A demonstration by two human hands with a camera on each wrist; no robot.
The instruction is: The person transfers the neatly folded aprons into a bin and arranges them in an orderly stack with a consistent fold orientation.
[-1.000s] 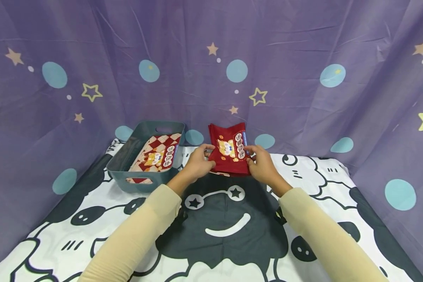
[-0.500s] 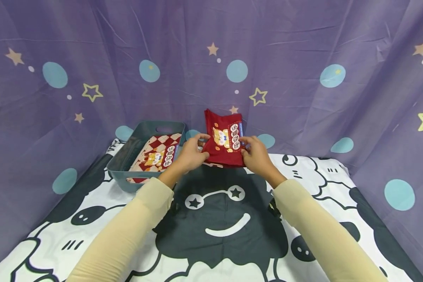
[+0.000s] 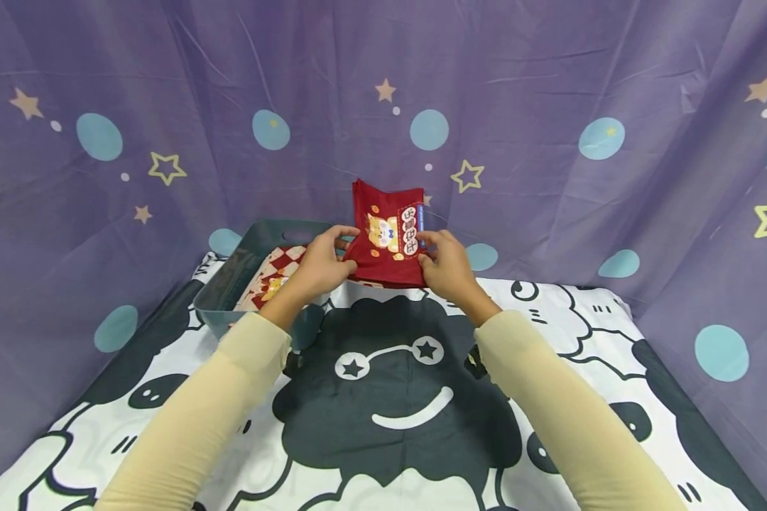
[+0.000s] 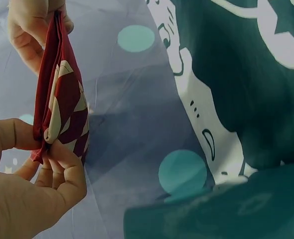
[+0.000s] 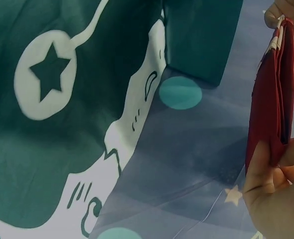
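Observation:
A folded red cloth [image 3: 383, 266] with a printed cartoon animal and white lettering is held up in front of the purple curtain. My left hand [image 3: 322, 265] pinches its left edge between thumb and fingers, while my right hand [image 3: 449, 268] pinches the opposite edge. Seen edge-on in the left wrist view, the cloth [image 4: 70, 107] shows several layers and a red-and-cream checked underside. A blue-grey basket [image 3: 211, 301] stands to the left, partly hidden by my left arm. Inside lies a folded checked cloth [image 3: 283, 264] with a similar print.
A bed-like surface covered by a black-and-white cartoon sheet [image 3: 403, 397] spreads below my arms. The purple curtain [image 3: 518, 92] with stars and blue dots hangs behind it and along both sides.
Both hands have lifted the folded red cloth off the sheet and carried it up and to the left, nearer the basket. The basket has stayed in place.

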